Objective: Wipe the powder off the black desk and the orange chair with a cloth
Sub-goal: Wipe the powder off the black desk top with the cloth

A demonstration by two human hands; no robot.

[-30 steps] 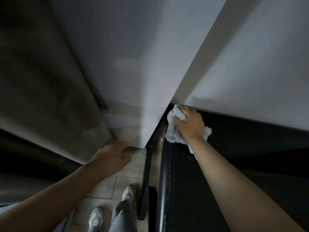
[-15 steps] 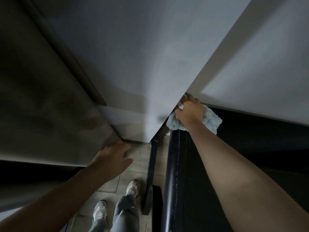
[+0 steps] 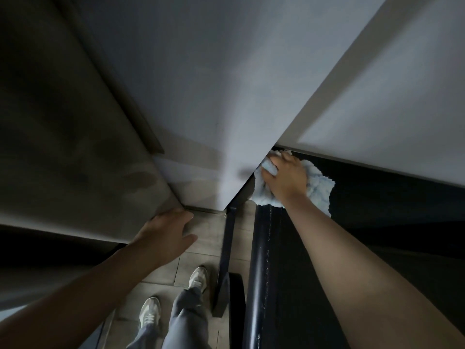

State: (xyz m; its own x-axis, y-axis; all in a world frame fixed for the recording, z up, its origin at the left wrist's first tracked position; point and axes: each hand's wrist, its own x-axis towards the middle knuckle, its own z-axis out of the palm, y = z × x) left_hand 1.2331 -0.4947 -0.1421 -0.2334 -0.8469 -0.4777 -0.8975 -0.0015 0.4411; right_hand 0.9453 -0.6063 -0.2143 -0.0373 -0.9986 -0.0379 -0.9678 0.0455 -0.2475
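The black desk (image 3: 377,222) fills the lower right, its rounded left edge (image 3: 261,260) speckled with white powder. A crumpled light blue cloth (image 3: 319,187) lies at the desk's far left corner against the wall. My right hand (image 3: 286,177) presses down on it, fingers curled over a fold of the cloth. My left hand (image 3: 163,235) hangs free above the floor beside the desk, fingers relaxed and holding nothing. The orange chair is not in view.
White walls (image 3: 226,96) meet in a corner right behind the desk. A dark curtain or panel (image 3: 63,147) stands at the left. A black desk leg (image 3: 226,260) drops to the tiled floor (image 3: 206,248), where my shoes (image 3: 198,278) stand.
My right hand has pushed the cloth farther back along the desk's left edge into the wall corner. The left hand has stayed about where it was.
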